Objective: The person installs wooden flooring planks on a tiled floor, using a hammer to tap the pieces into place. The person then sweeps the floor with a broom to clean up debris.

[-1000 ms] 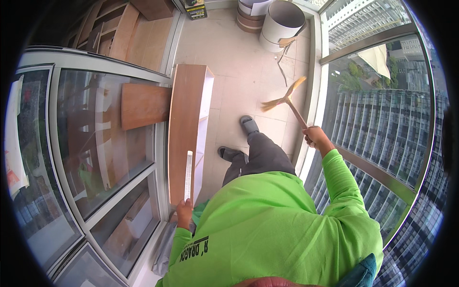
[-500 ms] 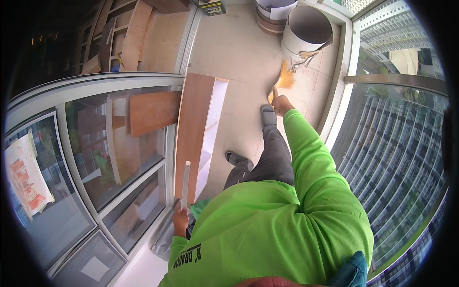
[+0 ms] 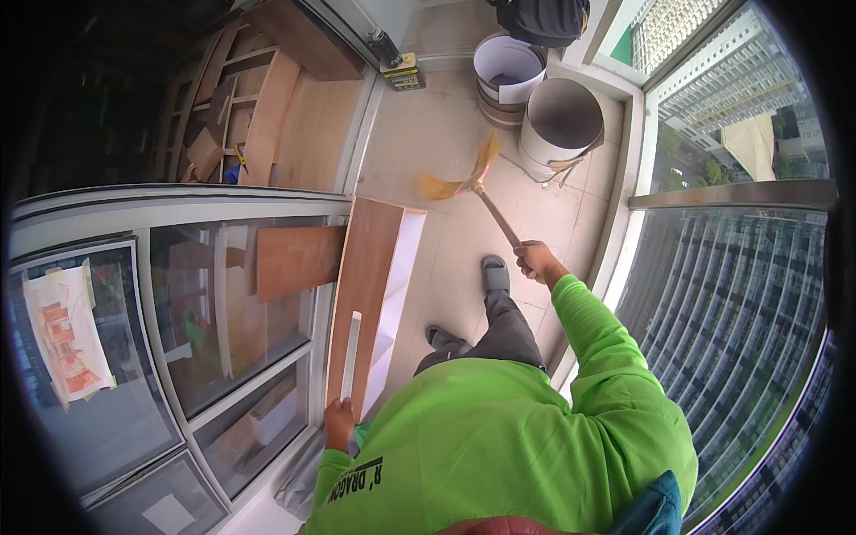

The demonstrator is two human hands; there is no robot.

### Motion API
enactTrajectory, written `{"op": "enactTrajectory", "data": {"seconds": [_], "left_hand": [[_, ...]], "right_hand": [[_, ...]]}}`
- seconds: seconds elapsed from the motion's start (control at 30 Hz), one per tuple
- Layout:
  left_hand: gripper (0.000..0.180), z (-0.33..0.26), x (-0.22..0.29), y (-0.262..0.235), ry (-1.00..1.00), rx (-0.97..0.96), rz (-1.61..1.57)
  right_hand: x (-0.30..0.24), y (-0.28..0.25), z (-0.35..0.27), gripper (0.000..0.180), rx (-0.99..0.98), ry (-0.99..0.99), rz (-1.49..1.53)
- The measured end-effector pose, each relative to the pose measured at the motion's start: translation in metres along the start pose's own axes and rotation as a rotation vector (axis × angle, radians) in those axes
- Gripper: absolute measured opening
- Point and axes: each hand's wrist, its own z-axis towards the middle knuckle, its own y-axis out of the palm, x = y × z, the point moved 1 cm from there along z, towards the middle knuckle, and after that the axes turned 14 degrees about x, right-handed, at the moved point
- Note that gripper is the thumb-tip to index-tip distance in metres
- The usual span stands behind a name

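My right hand (image 3: 538,261) is closed round the wooden handle of a broom (image 3: 495,214). Its yellow bristles (image 3: 440,186) fan out to two sides, ahead of my feet; I cannot tell whether they touch the floor. On the left, my left hand (image 3: 339,423) grips the near end of a long, flat, pale strip (image 3: 351,355), which points away from me. Behind the strip stands a wooden cabinet (image 3: 370,259) with a brown side and white inner shelves.
Two large rolls of sheet material, one white-lined (image 3: 510,64) and one grey inside (image 3: 563,116), stand at the far right. Beyond them is a dark bag (image 3: 544,20). A black and yellow box (image 3: 406,73) sits by the door frame. Glass panes flank both sides.
My right hand has lifted the broom off the spot near my right foot, and its bristles have swung to the left. My left hand still holds the strip. The view has tilted farther up.
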Motion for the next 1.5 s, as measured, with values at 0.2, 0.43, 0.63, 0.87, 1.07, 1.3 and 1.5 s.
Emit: {"op": "enactTrajectory", "data": {"seconds": [0.2,0.43,0.63,0.87,1.07,1.3,1.5], "left_hand": [[0.036,0.036,-0.032,0.035,-0.021,0.032,-0.096],[0.038,0.099,0.014,0.054,0.09,-0.024,-0.192],[0.034,0.157,0.113,0.03,0.028,-0.196,-0.385],[0.031,0.195,0.149,0.037,0.036,-0.05,-0.465],[0.031,0.155,0.213,0.053,-0.135,-0.097,-0.484],[0.031,0.058,0.312,0.075,-0.288,0.091,-0.263],[0.033,0.008,0.37,0.06,-0.266,0.144,-0.255]], "right_hand": [[-0.011,0.017,-0.043,0.023,0.018,-0.03,-0.273],[-0.101,0.025,-0.109,0.03,-0.036,-0.194,-0.516],[-0.189,-0.012,-0.125,0.032,0.318,-0.484,-1.134],[-0.317,0.004,-0.061,0.033,0.384,-0.638,-1.434],[-0.44,0.052,0.03,0.023,0.136,-0.555,-1.496],[-0.516,0.109,0.19,0.016,0.046,-0.975,-1.832],[-0.562,0.084,0.282,0.023,0.161,-1.185,-1.574]]}}
